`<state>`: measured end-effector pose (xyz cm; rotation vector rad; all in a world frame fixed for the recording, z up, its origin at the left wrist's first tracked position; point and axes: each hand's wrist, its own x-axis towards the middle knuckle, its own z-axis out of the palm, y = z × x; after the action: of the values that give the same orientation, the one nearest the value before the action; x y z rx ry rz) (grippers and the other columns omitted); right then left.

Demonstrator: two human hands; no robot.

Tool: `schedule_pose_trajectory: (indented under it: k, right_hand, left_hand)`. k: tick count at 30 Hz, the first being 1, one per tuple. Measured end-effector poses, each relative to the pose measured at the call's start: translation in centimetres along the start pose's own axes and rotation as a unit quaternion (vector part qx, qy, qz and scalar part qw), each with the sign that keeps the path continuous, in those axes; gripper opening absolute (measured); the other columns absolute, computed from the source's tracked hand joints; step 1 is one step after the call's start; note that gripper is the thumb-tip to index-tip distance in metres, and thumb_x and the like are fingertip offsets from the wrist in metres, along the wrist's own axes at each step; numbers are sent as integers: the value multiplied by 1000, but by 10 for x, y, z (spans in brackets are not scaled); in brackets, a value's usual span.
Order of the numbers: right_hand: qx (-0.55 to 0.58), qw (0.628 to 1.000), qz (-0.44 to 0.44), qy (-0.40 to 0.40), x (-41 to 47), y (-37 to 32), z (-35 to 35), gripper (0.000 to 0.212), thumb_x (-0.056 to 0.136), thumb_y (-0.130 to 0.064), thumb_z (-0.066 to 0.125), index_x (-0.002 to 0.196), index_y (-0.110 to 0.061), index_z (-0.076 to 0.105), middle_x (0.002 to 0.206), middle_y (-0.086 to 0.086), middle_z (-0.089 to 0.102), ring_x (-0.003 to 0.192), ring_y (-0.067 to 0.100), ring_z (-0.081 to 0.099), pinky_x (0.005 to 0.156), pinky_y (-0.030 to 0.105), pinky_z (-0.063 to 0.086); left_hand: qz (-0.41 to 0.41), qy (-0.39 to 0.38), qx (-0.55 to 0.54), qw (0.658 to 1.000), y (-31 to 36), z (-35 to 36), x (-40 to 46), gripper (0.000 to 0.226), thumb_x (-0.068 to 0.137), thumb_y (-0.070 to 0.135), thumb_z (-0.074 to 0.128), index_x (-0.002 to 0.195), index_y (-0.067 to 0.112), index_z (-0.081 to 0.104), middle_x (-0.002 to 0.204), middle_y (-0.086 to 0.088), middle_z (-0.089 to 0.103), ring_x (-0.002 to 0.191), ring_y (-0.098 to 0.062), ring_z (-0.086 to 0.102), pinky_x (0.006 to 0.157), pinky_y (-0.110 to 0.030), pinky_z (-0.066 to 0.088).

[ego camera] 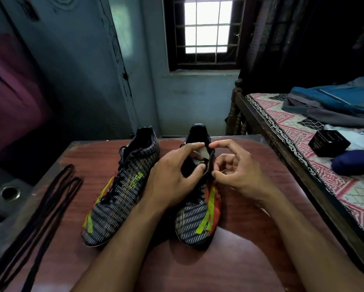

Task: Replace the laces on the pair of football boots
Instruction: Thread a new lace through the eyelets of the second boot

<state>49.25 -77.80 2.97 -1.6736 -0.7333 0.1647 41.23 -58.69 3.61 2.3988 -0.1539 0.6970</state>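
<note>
Both boots stand side by side on the counter (240, 239), toes toward the person. The left hand (172, 178) grips the tongue of the right boot (197, 207) to steady it, while the right hand (237, 171) pinches at the eyelet edge – probably to free the old lace. The left boot (118, 190) is laced. Spare laces (46, 209) wait at the left, near at hand.

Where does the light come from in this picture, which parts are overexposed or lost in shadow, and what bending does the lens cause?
Head view: daylight enters by the barred window, whose panes are blown out white; the curtain at upper right sinks into near black; the table carries a soft sheen; the wide lens bows the door frame and bed edge; the white shape at far left is blurred.
</note>
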Motion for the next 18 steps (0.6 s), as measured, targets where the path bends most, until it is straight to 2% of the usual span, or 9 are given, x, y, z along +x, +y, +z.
schedule_pose_trajectory:
  k: [2,4,7,9,10,12,14,16,18]
  right_hand:
    - [24,1000,8,16,0,-1,-3,58,78,9,72,122,-26,61,73,0,62,69,15,58,69,30,57]
    - [80,995,30,44,1,-1,-5,58,79,18,67,122,-20,62,74,5,56,70,21,57,75,47,63]
    - [119,986,50,102,3,1,-8,51,83,22,62,119,-14,66,76,2,52,69,16,55,77,55,63]
    - [36,988,38,145,5,5,-8,41,83,14,66,107,-18,74,72,-6,56,67,12,55,76,44,64]
    - [-50,985,22,165,5,7,-9,34,82,8,69,97,-21,76,69,-12,59,64,8,56,73,34,62]
    - [-226,956,-17,189,6,12,-8,18,79,-1,72,77,-19,74,70,-11,65,62,5,58,66,24,50]
    - [-296,932,-24,207,7,16,-6,18,81,-4,69,67,-15,64,73,-4,62,68,10,59,66,32,47]
    - [-219,946,7,238,9,16,-1,25,87,-7,62,64,-15,55,76,-3,61,76,16,66,74,42,55]
    - [13,969,45,244,10,8,6,30,96,-6,51,68,-17,53,81,-1,63,95,24,74,85,51,60]
  left_hand:
    - [18,68,24,997,-7,2,-1,48,90,49,62,134,32,62,123,14,64,107,-10,56,96,-38,48]
    - [-9,116,-11,993,-14,1,2,41,95,51,54,126,29,68,121,14,66,108,-10,54,98,-41,45]
    - [-23,109,-76,991,-18,4,4,41,102,47,41,119,28,73,119,18,68,113,-5,58,99,-35,44]
    - [-25,103,-89,990,-19,9,4,41,104,47,39,118,28,72,119,19,66,116,-5,58,100,-31,44]
    - [-27,106,-98,989,-19,11,5,40,104,46,39,116,27,72,118,19,66,117,-6,58,101,-32,44]
    - [-34,116,-115,986,-20,13,6,39,105,44,39,114,26,72,116,18,67,116,-8,59,101,-36,46]
    - [-44,124,-128,983,-22,15,7,40,105,44,38,113,26,73,114,16,67,115,-9,60,100,-37,47]
    - [-53,125,-141,981,-23,16,8,42,105,45,37,113,27,74,114,16,67,115,-10,61,99,-37,48]
    - [-57,130,-149,979,-24,17,8,43,105,47,37,112,28,75,113,17,67,115,-9,61,99,-35,48]
